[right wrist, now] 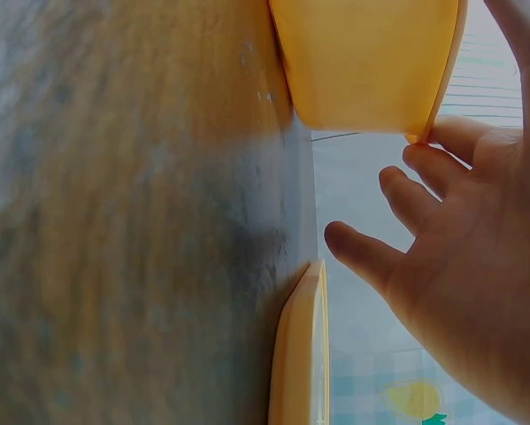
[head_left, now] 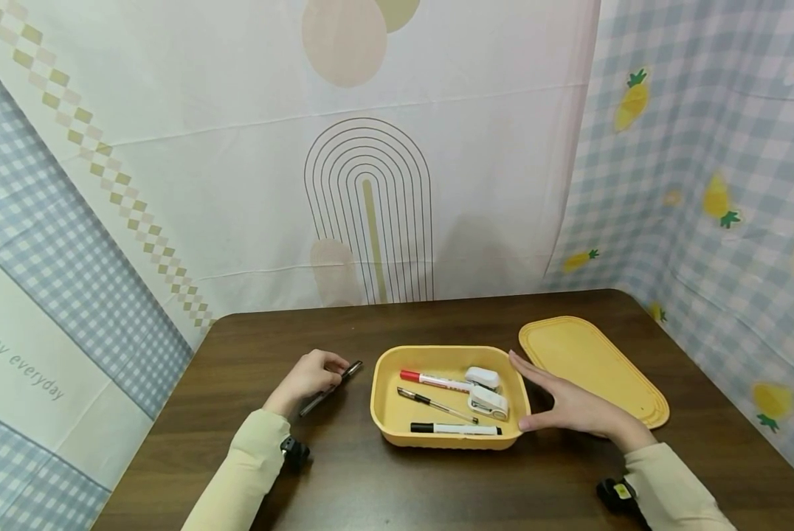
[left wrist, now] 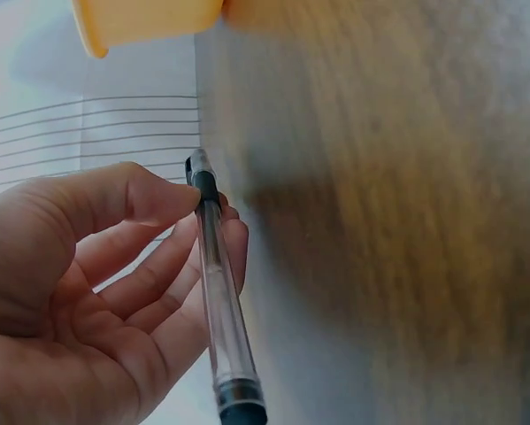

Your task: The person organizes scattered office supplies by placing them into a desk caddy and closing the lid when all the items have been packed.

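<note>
My left hand [head_left: 312, 380] pinches a clear-barrelled pen [left wrist: 220, 292] with a black cap, between thumb and fingers, just over the table left of the box. The yellow box [head_left: 387, 437] stands open at the middle. My right hand [head_left: 572, 402] is spread along its right side, fingertips touching the rim near the far corner and the thumb at the near one. Inside the box lie a red-capped marker [head_left: 443, 381], another clear pen [head_left: 440, 405], a black-capped marker [head_left: 457, 428], and two small white pieces that look like staplers [head_left: 488, 403].
A yellow lid [head_left: 586, 361] lies flat on the dark wooden table [head_left: 397, 487], behind and right of my right hand. Patterned cloths [head_left: 251, 184] hang behind the table and along both sides.
</note>
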`<state>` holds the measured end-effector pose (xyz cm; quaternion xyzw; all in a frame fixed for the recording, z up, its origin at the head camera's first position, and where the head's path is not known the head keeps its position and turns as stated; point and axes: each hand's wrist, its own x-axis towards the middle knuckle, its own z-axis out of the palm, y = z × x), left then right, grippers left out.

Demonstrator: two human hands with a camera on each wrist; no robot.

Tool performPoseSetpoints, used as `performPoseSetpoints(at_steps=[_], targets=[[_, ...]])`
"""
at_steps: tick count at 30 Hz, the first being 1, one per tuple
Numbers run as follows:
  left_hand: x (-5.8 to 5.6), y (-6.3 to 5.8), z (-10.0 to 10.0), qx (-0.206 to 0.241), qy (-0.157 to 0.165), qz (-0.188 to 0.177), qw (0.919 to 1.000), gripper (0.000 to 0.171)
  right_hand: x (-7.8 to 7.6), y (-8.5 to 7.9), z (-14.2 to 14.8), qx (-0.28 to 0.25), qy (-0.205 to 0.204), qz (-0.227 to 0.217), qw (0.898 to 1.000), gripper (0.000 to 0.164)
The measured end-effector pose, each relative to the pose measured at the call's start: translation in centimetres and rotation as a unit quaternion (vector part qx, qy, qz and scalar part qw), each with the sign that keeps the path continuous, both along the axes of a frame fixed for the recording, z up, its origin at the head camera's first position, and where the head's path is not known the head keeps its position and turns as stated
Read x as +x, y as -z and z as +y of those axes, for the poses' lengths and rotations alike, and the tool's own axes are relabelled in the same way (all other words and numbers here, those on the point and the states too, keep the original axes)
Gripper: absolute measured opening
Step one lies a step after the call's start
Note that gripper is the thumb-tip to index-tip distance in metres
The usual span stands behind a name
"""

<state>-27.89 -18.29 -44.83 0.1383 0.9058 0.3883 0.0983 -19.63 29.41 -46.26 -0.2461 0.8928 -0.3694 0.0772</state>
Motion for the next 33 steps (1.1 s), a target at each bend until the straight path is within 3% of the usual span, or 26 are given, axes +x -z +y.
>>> performPoseSetpoints(at_steps=[7, 23, 33], targets=[[-0.6, -0.9, -0.7, 0.002, -0.011, 0.011, 0.9999, 0.032, 0.0, 0.0, 0.0, 0.006, 0.001, 0.000, 1.000, 0.106], [-2.8, -7.0, -2.2, -0.014, -0.001, 0.067, 0.9977, 0.032, -0.1, 0.0, 0.0, -0.005, -0.004, -0.006, 1.000, 0.106], [-3.4, -8.9, -1.9, 0.017, 0.005, 0.087, 0.9961, 0.034, -0.3, 0.0, 0.1, -0.016, -0.007, -0.015, 1.000, 0.106]])
